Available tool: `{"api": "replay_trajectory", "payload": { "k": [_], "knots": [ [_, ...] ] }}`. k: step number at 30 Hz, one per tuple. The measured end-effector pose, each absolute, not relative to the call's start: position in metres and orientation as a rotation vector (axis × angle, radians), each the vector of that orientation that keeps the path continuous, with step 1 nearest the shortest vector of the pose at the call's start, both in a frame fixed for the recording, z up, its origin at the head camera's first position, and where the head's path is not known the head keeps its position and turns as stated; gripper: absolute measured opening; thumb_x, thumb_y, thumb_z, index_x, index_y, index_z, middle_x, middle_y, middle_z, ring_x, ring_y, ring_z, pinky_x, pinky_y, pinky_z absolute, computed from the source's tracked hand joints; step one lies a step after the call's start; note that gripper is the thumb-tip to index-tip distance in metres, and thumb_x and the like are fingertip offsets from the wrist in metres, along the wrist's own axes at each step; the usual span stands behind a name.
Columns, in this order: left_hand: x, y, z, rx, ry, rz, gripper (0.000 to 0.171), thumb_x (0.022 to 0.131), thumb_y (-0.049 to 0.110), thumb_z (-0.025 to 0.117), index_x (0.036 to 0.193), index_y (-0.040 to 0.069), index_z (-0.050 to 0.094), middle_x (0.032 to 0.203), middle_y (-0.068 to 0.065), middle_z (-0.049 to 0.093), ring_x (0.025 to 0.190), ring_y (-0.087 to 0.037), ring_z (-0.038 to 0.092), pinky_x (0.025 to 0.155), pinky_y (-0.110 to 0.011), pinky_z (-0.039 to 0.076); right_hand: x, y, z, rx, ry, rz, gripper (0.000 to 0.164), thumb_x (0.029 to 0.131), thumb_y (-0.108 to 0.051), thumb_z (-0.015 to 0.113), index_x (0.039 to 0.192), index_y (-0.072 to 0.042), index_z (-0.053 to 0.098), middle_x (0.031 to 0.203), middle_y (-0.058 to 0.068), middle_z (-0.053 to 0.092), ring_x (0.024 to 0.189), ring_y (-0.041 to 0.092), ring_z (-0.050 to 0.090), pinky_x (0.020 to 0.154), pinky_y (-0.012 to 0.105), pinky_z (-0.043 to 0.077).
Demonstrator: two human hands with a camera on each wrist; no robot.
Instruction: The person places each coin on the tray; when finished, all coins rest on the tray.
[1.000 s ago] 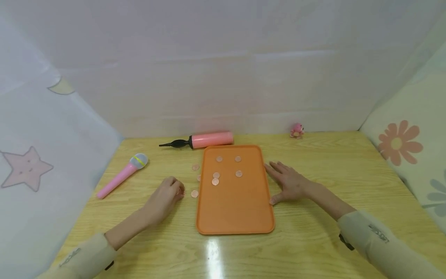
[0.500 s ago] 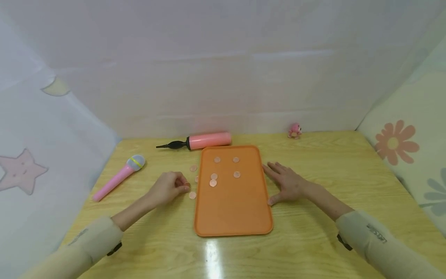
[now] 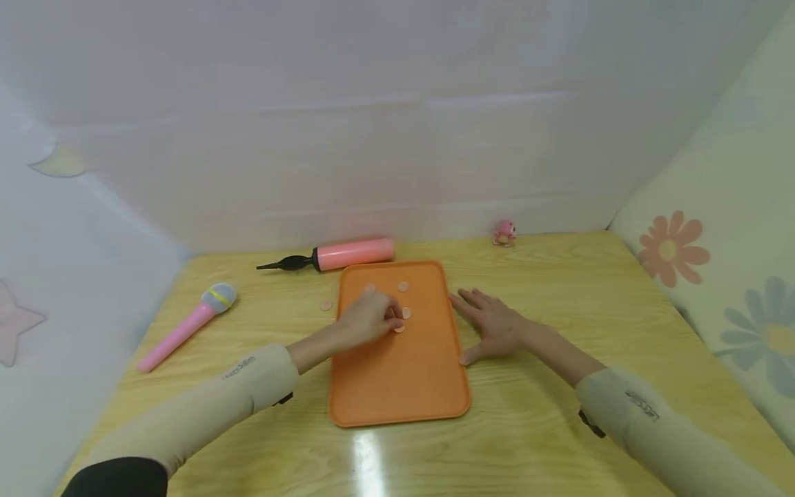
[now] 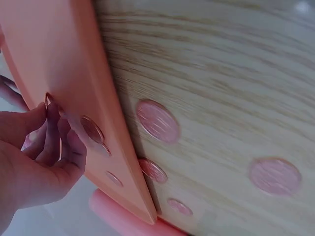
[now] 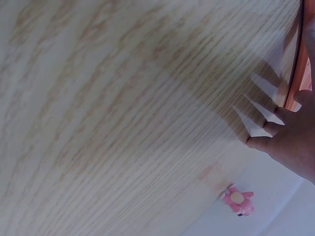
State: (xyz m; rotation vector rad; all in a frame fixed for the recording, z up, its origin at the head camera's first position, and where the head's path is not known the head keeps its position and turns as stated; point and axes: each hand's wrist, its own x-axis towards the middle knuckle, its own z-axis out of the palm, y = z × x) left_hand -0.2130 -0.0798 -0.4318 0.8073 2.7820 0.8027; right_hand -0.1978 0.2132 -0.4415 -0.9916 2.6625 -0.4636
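Observation:
My left hand (image 3: 365, 321) is over the orange tray (image 3: 397, 390), pinching a copper-coloured coin (image 4: 47, 104) between thumb and fingertips. In the left wrist view the coin stands on edge, close over the tray. Flat coins lie toward the tray's far end, among them one at the back (image 3: 404, 286) and another coin (image 3: 406, 313) just beyond my fingertips. My left hand covers part of the tray. Several more coins lie on the wood left of the tray, such as this coin (image 4: 157, 121). My right hand (image 3: 495, 328) rests with spread fingers against the tray's right rim.
At the left lies a pink toy microphone (image 3: 186, 335) with a grey head. Behind the tray is a pink hand pump (image 3: 354, 254) with a black nozzle. A small pink figurine (image 3: 504, 234) stands at the table's back edge, before a pale cloth wall.
My left hand has picked up a coin from the table left of the tray and carried it right, over the tray. The right hand stays at the rim; the head view has shifted slightly.

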Motion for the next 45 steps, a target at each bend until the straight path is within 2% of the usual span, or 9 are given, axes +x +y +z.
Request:
{"api": "replay_trajectory", "payload": {
  "k": [8,15,28,32,34,37,40,42,45],
  "knots": [
    [-0.219,-0.075,-0.432,0.696,2.729,0.855,0.01,0.086,0.016,0.076,0.085,0.008,0.07,0.077,0.003,0.067,0.066,-0.009,0.058,0.061,-0.025,0.048,-0.201,0.21,-0.443,-0.995,2.677,-0.416,0.12,0.072,-0.065,0.074,0.155,-0.004,0.015,0.157,0.026,0.014,0.142,0.049,0.011,0.105,0.071,0.019],
    [-0.215,-0.074,-0.435,0.665,2.707,0.867,0.008,0.087,0.016,0.075,0.086,0.009,0.07,0.076,0.003,0.066,0.066,-0.01,0.059,0.061,-0.026,0.048,-0.2,0.212,-0.445,-0.985,2.666,-0.431,0.119,0.072,-0.065,0.073,0.155,-0.003,0.014,0.157,0.026,0.013,0.142,0.049,0.011,0.105,0.071,0.018],
    [-0.21,-0.077,-0.437,0.711,2.713,0.867,0.011,0.087,0.016,0.075,0.086,0.009,0.066,0.069,0.002,0.062,0.058,-0.009,0.051,0.054,-0.024,0.041,-0.198,0.211,-0.446,-0.984,2.675,-0.412,0.118,0.073,-0.065,0.073,0.155,-0.002,0.015,0.157,0.027,0.014,0.142,0.05,0.013,0.106,0.069,0.018],
    [-0.206,-0.084,-0.435,0.764,2.749,0.88,0.007,0.09,0.014,0.071,0.089,0.009,0.067,0.068,0.003,0.062,0.058,-0.009,0.051,0.054,-0.024,0.041,-0.199,0.208,-0.445,-0.991,2.673,-0.412,0.118,0.073,-0.065,0.073,0.155,-0.002,0.014,0.157,0.027,0.014,0.142,0.05,0.012,0.106,0.069,0.019],
    [-0.203,-0.095,-0.433,0.845,2.841,0.835,0.005,0.092,0.014,0.068,0.09,0.009,0.066,0.072,0.003,0.062,0.062,-0.009,0.053,0.055,-0.025,0.043,-0.199,0.205,-0.444,-1.002,2.669,-0.42,0.118,0.073,-0.065,0.073,0.155,-0.002,0.014,0.157,0.027,0.014,0.142,0.05,0.012,0.106,0.069,0.019],
    [-0.195,-0.122,-0.429,0.972,3.049,0.68,0.008,0.091,0.013,0.067,0.096,0.007,0.067,0.084,-0.004,0.064,0.075,-0.017,0.058,0.066,-0.031,0.049,-0.201,0.203,-0.445,-1.023,2.675,-0.424,0.118,0.073,-0.066,0.072,0.155,-0.002,0.015,0.157,0.027,0.015,0.141,0.05,0.013,0.105,0.07,0.019],
    [-0.185,-0.158,-0.429,0.97,3.195,0.525,0.03,0.092,0.016,0.066,0.115,-0.001,0.063,0.109,-0.019,0.064,0.1,-0.033,0.06,0.082,-0.044,0.052,-0.201,0.204,-0.444,-1.021,2.687,-0.427,0.118,0.073,-0.066,0.073,0.155,-0.002,0.016,0.156,0.027,0.016,0.141,0.05,0.013,0.105,0.07,0.019],
    [-0.174,-0.182,-0.433,0.874,3.187,0.486,0.048,0.095,0.021,0.062,0.132,-0.007,0.051,0.129,-0.029,0.053,0.118,-0.044,0.051,0.094,-0.055,0.045,-0.2,0.207,-0.443,-1.011,2.695,-0.425,0.118,0.072,-0.065,0.074,0.154,-0.002,0.017,0.156,0.027,0.017,0.141,0.05,0.013,0.105,0.07,0.019],
    [-0.151,-0.212,-0.445,0.689,3.1,0.428,0.064,0.102,0.032,0.05,0.148,-0.007,0.029,0.148,-0.035,0.028,0.135,-0.052,0.029,0.099,-0.068,0.033,-0.197,0.209,-0.444,-1.007,2.691,-0.434,0.118,0.072,-0.064,0.075,0.154,-0.001,0.018,0.156,0.028,0.017,0.141,0.051,0.013,0.105,0.07,0.019]
  ]
}}
